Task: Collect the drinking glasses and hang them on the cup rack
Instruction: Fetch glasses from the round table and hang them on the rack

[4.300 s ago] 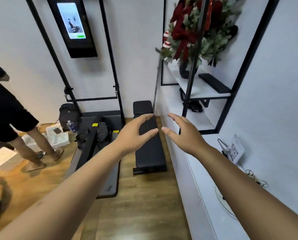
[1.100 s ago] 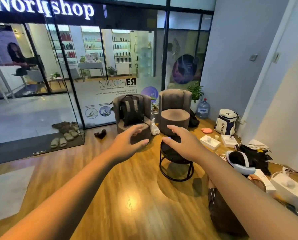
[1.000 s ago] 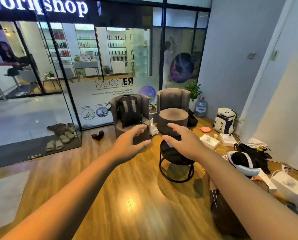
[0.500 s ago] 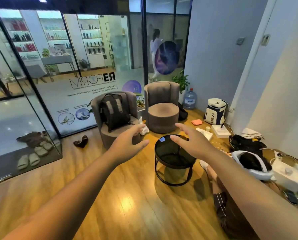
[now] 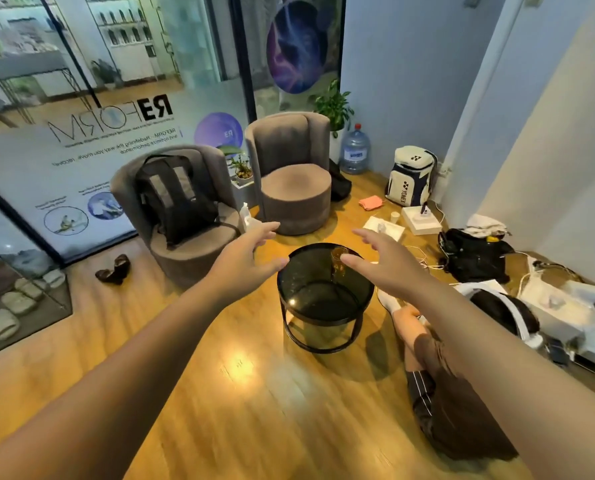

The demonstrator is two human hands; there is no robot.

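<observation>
A clear drinking glass (image 5: 339, 260) stands on the far right part of a round dark glass side table (image 5: 306, 282). My right hand (image 5: 379, 259) is stretched out beside the glass, fingers straight, holding nothing; whether it touches the glass I cannot tell. My left hand (image 5: 245, 252) hovers over the table's left edge, fingers relaxed and empty. No cup rack is in view.
Two grey armchairs (image 5: 290, 174) stand behind the table, the left one bearing a black backpack (image 5: 171, 199). A person sits on the floor (image 5: 438, 362) right of the table. Bags, boxes and cables litter the right wall. A glass wall runs along the left.
The view has swung from a white shelf area round to the seating corner and closed in on the round table. Both hands stay stretched out and empty.
</observation>
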